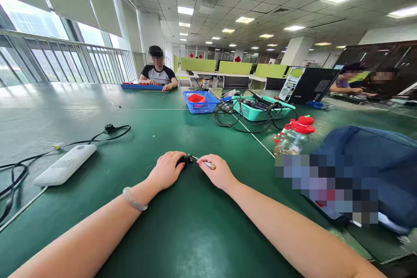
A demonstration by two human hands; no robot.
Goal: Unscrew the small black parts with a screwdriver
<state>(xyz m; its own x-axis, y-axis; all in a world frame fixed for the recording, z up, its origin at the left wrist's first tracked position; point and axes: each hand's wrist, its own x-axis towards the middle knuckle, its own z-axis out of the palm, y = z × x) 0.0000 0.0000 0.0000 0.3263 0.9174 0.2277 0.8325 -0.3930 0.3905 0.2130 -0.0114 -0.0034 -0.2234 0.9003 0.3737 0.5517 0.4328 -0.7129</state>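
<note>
On the green table [202, 221], my left hand [167, 168] is closed around a small black part [186, 159], steadying it against the surface. Most of that part is hidden by the fingers, and its exact kind is too small to tell. My right hand [219, 173] grips a screwdriver [211, 166] with a yellowish handle. Its thin metal shaft points left, and the tip is at or close to the black part. A pale bangle [134, 200] circles my left wrist.
A white power strip [67, 165] and black cables [19, 178] lie left. Ahead are a blue basket [201, 107] and a green basket [252, 114] with tangled cables. A red-lidded bottle [295, 137] and dark blue bag [368, 165] stand right. A person [158, 71] sits across.
</note>
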